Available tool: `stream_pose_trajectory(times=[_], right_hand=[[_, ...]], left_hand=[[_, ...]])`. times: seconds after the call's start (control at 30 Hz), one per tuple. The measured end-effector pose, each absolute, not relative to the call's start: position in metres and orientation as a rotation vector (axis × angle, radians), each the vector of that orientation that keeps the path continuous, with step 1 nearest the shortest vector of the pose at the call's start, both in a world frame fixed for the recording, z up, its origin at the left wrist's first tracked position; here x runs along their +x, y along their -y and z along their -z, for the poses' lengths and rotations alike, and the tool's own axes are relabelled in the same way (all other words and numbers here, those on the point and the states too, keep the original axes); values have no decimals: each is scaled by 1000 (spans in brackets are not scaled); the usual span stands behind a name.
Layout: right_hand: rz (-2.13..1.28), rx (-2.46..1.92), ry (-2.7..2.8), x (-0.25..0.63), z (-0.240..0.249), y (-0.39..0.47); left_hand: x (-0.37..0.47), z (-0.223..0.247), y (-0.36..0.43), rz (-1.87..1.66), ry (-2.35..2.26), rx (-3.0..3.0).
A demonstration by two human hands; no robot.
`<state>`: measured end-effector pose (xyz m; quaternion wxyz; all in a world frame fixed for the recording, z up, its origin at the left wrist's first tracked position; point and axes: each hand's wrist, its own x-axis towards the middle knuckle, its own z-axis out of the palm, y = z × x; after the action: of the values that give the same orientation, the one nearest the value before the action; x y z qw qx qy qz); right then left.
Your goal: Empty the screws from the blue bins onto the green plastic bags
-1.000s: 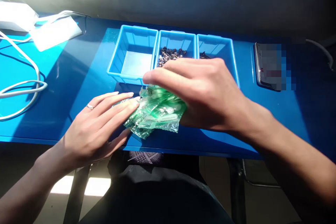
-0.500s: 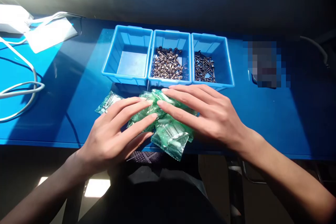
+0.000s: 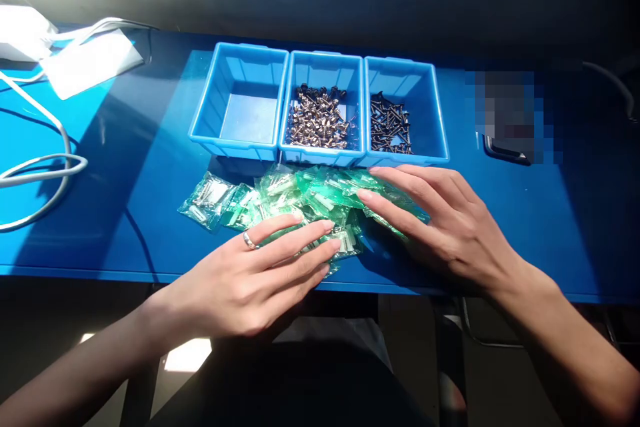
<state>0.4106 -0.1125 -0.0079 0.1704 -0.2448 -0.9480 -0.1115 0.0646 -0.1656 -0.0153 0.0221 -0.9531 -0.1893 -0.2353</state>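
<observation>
Several small green plastic packets lie in a loose heap on the blue table, with white plugs and metal screws showing through the film. My left hand, with a ring on one finger, rests on the near side of the heap, fingers stretched out. At the heap's right end is my right hand, its fingers extended over the packets and its thumb hidden. One packet lies flat at the far left of the heap. Neither hand is closed round a packet.
Behind the heap stand three blue bins in a row: an empty left bin, a middle bin of short bolts and a right bin of dark screws. White cables lie left; a blurred dark object lies right.
My right hand has moved right and my left hand right and nearer the table edge. The packets are spread wider, and the one overhanging the front edge has been pushed back onto the table.
</observation>
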Motion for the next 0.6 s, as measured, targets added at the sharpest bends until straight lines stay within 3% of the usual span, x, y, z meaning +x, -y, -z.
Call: stream_pose_trajectory(times=[0.27,0.43,0.6], right_hand=[[225,-845,2751,424,19,123],[353,-787,2525,422,3,119],[382,-841,2468,408,-16,76]], left_hand=[[83,12,162,744,654,-2972],[60,-14,147,963,738,-3089],[32,-36,84,715,1002,-2858]])
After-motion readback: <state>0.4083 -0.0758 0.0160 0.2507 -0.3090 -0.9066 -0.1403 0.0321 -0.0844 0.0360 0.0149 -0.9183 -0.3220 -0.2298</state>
